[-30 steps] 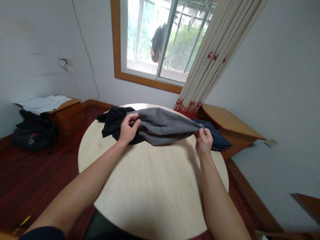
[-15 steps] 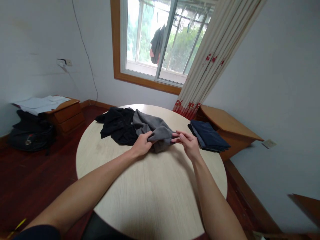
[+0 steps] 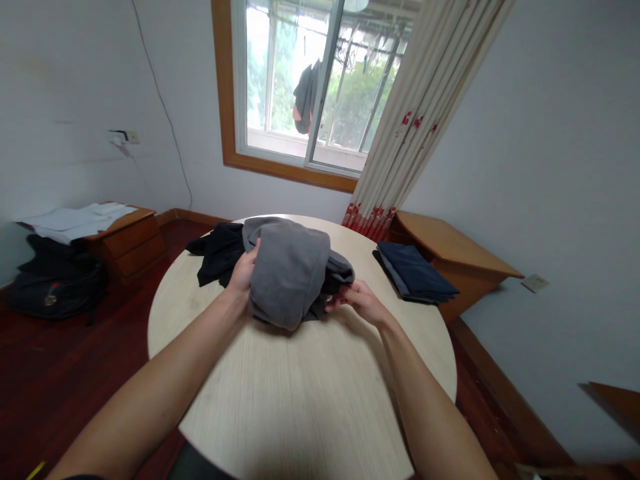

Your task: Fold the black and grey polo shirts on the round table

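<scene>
Bunching the gray garment (image 3: pixel 290 270) over the far half of the counter (image 3: pixel 300 407), the left hand (image 3: pixel 245 270) clasps its left side while the right hand (image 3: pixel 364 301) has its grip pinching the right edge, open surface stretching nearward and a gap separating the folded stack (image 3: pixel 417 270).

free: near tabletop (image 3: pixel 295 400) | blocked: left, black garment (image 3: pixel 220 250); centre, grey garment (image 3: pixel 290 270); right, folded clothes (image 3: pixel 415 267)

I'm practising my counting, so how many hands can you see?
2. The left hand is at the left side of the grey cloth, partly hidden by it; the right hand is at the cloth's right end.
</scene>
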`<action>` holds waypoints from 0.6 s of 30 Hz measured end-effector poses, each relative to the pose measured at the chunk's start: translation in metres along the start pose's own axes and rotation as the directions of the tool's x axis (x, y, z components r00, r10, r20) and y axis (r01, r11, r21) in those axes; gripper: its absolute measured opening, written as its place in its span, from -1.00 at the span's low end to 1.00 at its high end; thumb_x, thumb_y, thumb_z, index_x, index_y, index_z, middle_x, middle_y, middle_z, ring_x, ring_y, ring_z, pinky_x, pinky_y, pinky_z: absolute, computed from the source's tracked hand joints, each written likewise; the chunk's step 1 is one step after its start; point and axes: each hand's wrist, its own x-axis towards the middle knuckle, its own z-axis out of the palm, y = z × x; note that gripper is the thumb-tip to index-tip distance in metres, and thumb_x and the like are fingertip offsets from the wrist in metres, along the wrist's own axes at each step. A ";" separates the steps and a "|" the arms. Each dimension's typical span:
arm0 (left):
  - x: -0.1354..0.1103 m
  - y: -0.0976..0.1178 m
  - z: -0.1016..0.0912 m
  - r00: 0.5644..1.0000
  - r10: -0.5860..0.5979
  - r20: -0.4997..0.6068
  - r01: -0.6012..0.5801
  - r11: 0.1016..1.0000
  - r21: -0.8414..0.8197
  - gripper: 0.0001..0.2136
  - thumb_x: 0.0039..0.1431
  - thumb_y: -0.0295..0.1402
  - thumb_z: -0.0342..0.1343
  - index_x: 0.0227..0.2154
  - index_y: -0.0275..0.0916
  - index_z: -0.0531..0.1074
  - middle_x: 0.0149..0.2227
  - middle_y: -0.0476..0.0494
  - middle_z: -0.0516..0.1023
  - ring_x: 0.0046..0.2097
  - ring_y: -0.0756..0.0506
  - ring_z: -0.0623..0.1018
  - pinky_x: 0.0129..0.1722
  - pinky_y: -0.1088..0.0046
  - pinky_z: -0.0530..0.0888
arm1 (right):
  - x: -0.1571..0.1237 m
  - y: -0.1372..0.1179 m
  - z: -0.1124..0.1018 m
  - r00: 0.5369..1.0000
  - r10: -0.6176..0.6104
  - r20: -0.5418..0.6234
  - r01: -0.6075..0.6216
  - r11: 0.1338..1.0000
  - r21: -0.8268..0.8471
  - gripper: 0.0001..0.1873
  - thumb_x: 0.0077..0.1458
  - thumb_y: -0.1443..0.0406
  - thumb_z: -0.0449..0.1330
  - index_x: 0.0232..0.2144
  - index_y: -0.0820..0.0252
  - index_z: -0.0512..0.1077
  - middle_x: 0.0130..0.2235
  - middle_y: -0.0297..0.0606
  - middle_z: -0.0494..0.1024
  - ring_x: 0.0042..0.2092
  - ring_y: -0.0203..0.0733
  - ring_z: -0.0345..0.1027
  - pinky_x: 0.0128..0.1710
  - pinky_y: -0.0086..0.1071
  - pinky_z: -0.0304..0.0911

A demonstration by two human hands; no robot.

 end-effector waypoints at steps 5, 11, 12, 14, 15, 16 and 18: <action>0.012 0.002 -0.017 0.999 -0.024 0.041 0.025 1.000 -0.010 -0.71 0.25 -0.09 0.13 -0.20 -0.21 0.54 -0.24 -0.18 0.65 -0.01 -0.30 0.61 -0.01 0.04 0.58 | -0.017 -0.010 -0.045 0.886 -0.150 -0.439 0.240 0.958 0.156 -0.65 0.10 -0.04 0.15 -0.39 0.08 0.52 -0.53 -0.27 0.55 -0.40 -0.03 0.52 -0.35 -0.10 0.47; 0.028 -0.032 -0.025 0.981 -0.124 -0.148 0.145 0.980 0.135 -0.58 0.15 -0.08 0.23 -0.01 -0.20 0.44 -0.01 -0.32 0.58 -0.02 -0.25 0.61 -0.04 0.10 0.56 | 0.005 0.027 -0.060 0.824 -0.073 -0.562 0.141 0.987 0.079 -0.46 -0.12 0.09 0.39 -0.04 -0.04 0.45 0.12 -0.17 0.51 0.15 -0.04 0.39 0.14 -0.03 0.30; 0.028 -0.034 -0.028 0.984 -0.096 -0.153 0.132 0.961 0.243 -0.54 0.12 -0.06 0.26 0.01 -0.21 0.44 0.02 -0.35 0.57 0.02 -0.26 0.60 -0.02 0.10 0.54 | 0.008 0.037 -0.059 0.824 -0.047 -0.565 0.058 0.998 0.003 -0.40 -0.16 0.11 0.42 -0.01 -0.01 0.44 0.13 -0.12 0.49 0.14 -0.03 0.38 0.14 -0.03 0.28; 0.023 -0.032 -0.032 0.997 -0.073 -0.020 0.074 0.882 0.465 -0.46 0.04 -0.02 0.31 0.01 -0.22 0.46 0.06 -0.40 0.55 0.07 -0.30 0.57 0.03 0.09 0.50 | 0.011 0.053 -0.053 0.836 -0.008 -0.549 -0.083 0.987 -0.140 -0.33 -0.16 0.12 0.43 0.05 0.07 0.43 0.15 -0.01 0.47 0.09 0.00 0.41 0.10 -0.02 0.31; 0.019 -0.030 -0.033 0.989 -0.104 0.107 0.027 0.831 0.556 -0.41 -0.01 0.00 0.33 0.03 -0.22 0.47 0.08 -0.41 0.54 0.09 -0.33 0.55 0.06 0.09 0.48 | 0.011 0.059 -0.049 0.855 0.007 -0.519 -0.125 0.973 -0.194 -0.31 -0.13 0.11 0.41 0.09 0.10 0.42 0.16 0.03 0.45 0.05 0.01 0.43 0.06 -0.03 0.34; 0.012 -0.026 -0.033 0.953 -0.168 0.252 -0.030 0.775 0.631 -0.34 -0.07 0.02 0.36 0.08 -0.21 0.46 0.12 -0.42 0.51 0.12 -0.35 0.53 0.09 0.09 0.46 | 0.012 0.064 -0.044 0.881 0.017 -0.473 -0.146 0.960 -0.238 -0.28 -0.10 0.11 0.39 0.13 0.12 0.39 0.17 0.05 0.44 0.01 0.00 0.45 0.03 -0.04 0.37; -0.005 -0.022 -0.026 0.793 -0.358 0.492 -0.167 0.649 0.742 -0.06 -0.23 0.05 0.42 0.26 -0.19 0.31 0.29 -0.44 0.32 0.25 -0.40 0.40 0.19 0.09 0.37 | 0.013 0.071 -0.032 0.929 0.000 -0.370 -0.128 0.938 -0.322 -0.26 -0.07 0.14 0.37 0.18 0.12 0.36 0.17 0.02 0.44 -0.01 -0.02 0.45 0.01 -0.08 0.38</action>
